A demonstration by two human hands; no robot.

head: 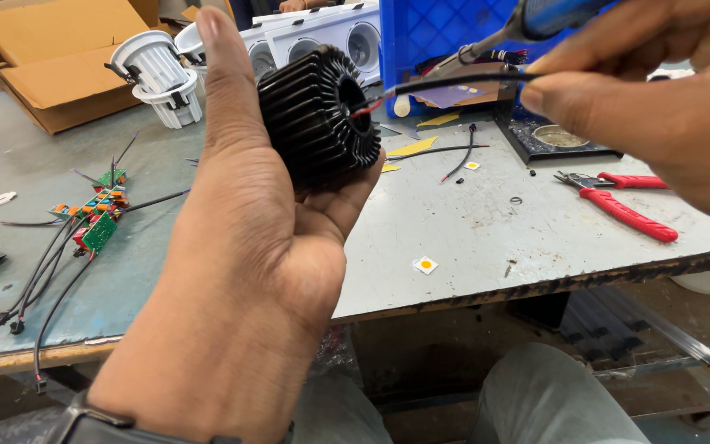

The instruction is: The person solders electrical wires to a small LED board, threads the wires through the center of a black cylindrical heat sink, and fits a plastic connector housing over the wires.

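Note:
My left hand is raised in front of me and grips a black finned round heat sink between fingers and thumb. A black and red wire runs out of the heat sink's centre hole to my right hand at the upper right. That hand pinches the wire and also holds a blue-handled soldering iron, whose metal tip points down toward the heat sink.
The grey worktable carries green circuit boards with black leads at left, red-handled pliers at right and a small yellow chip near the front edge. White lamp housings, cardboard boxes and a blue crate stand behind.

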